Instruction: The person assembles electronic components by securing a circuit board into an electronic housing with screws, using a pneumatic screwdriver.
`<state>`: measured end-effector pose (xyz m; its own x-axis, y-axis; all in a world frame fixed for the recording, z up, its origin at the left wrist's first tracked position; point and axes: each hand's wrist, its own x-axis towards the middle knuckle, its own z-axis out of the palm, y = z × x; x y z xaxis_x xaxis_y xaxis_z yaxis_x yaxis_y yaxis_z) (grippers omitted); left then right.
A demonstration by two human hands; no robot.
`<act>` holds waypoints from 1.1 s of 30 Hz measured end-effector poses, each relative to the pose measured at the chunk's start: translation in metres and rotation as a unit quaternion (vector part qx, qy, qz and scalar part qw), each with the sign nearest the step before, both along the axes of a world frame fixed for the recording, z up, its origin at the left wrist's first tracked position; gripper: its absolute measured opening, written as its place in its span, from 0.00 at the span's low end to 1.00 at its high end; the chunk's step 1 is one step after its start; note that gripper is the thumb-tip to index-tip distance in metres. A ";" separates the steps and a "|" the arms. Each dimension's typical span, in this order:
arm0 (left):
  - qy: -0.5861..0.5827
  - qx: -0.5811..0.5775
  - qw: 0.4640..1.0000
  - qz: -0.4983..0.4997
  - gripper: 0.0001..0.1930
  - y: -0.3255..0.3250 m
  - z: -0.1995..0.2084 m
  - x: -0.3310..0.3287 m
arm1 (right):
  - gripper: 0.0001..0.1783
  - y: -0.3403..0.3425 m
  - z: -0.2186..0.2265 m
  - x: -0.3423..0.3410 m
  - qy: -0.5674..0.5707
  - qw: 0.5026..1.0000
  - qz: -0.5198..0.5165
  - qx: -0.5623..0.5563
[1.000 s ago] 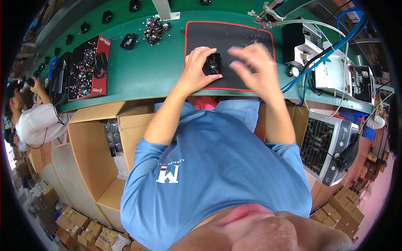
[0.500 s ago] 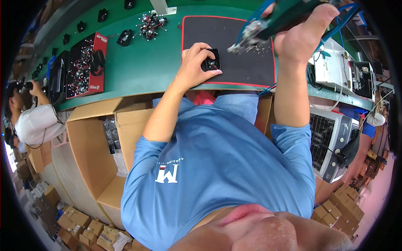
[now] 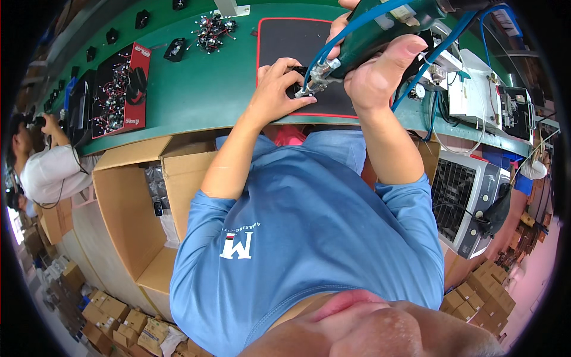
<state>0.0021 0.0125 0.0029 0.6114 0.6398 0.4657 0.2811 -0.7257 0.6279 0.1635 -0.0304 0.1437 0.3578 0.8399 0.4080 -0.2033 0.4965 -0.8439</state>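
Note:
On a black mat with a red border [image 3: 290,37], my left hand [image 3: 272,94] is closed around a small black housing [image 3: 292,89], holding it down. Most of the housing is hidden by my fingers and the tool. My right hand [image 3: 376,82] grips a thick, dark green air screwdriver [image 3: 370,40] with blue hoses. The metal front end of the screwdriver [image 3: 319,76] slants down to the housing, close to my left fingertips; whether it touches cannot be made out.
Left on the green bench [image 3: 190,89] are a red box [image 3: 138,71] of wired parts, a wired-parts pile [image 3: 214,32] and a black housing [image 3: 175,50]. White equipment [image 3: 467,98] stands right. An opened carton [image 3: 128,208] sits below the bench edge. A co-worker [image 3: 53,172] is far left.
My right hand has brought the air screwdriver left and down, from above the mat's right side to the housing. My left hand stays on the housing.

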 end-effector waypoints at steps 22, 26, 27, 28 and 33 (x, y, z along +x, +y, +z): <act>0.007 0.032 0.999 -0.009 0.44 0.000 0.006 0.000 | 0.35 0.027 0.014 0.004 0.112 0.977 -0.113 0.140; -0.268 -0.303 0.891 -0.205 0.50 0.019 0.022 0.008 | 0.49 0.003 0.038 0.043 -0.048 0.971 0.211 0.105; -0.309 -0.413 0.807 -0.287 0.48 0.015 0.057 0.021 | 0.49 -0.005 0.031 0.046 -0.048 0.974 0.199 0.101; -0.294 -0.380 0.822 -0.306 0.45 0.013 0.079 0.035 | 0.46 -0.008 0.019 0.045 -0.057 0.994 0.070 0.068; -0.142 -0.418 0.842 -0.310 0.35 0.016 0.118 0.057 | 0.30 -0.056 -0.006 0.040 -0.247 0.887 -0.301 0.249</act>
